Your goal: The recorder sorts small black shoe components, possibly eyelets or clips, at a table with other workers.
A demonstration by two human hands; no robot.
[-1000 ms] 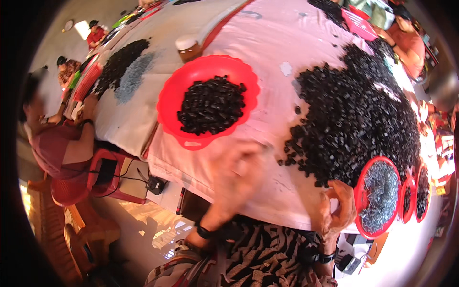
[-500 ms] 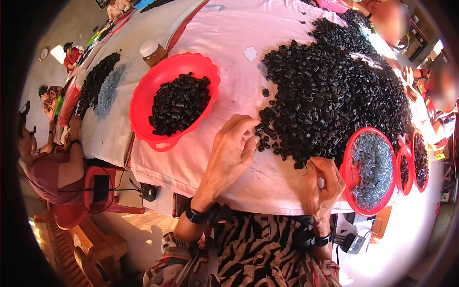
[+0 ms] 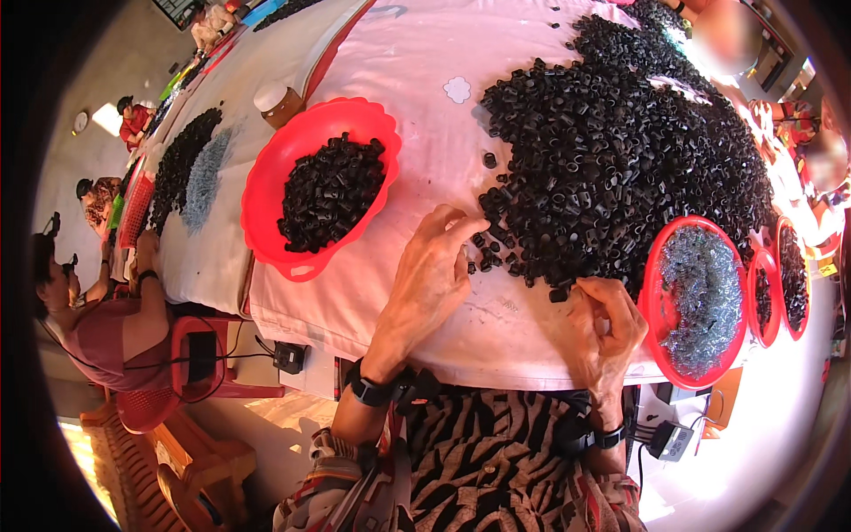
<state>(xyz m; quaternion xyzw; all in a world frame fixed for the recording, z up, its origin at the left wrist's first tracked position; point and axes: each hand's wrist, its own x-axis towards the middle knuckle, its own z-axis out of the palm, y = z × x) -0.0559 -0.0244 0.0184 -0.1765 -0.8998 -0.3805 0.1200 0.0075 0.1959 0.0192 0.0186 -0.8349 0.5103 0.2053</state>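
A wide heap of small black ring-like plastic pieces [image 3: 620,168] covers the right half of the pink-clothed table [image 3: 417,115]. My left hand [image 3: 425,279] rests at the heap's near left edge, fingers curled and fingertips beside a few loose pieces. Whatever its fingers hold is hidden. Close to the heap's near edge, my right hand [image 3: 610,332] is curled with thumb and forefinger drawn in, and I cannot make out anything between them. Left of my left hand sits a red scalloped basin [image 3: 266,204] partly filled with black pieces [image 3: 332,191].
Beside my right hand stands a red basin [image 3: 654,332] of clear bluish bits [image 3: 705,301], with smaller red basins [image 3: 764,332] beyond. A brown jar with a white lid [image 3: 277,104] is behind the scalloped basin. A person [image 3: 124,341] sits at left; others work farther off.
The view has shifted slightly, so the basins and heap sit differently in the picture. My left hand's fingers have bent a little at the heap's edge; my right hand stays beside the heap.
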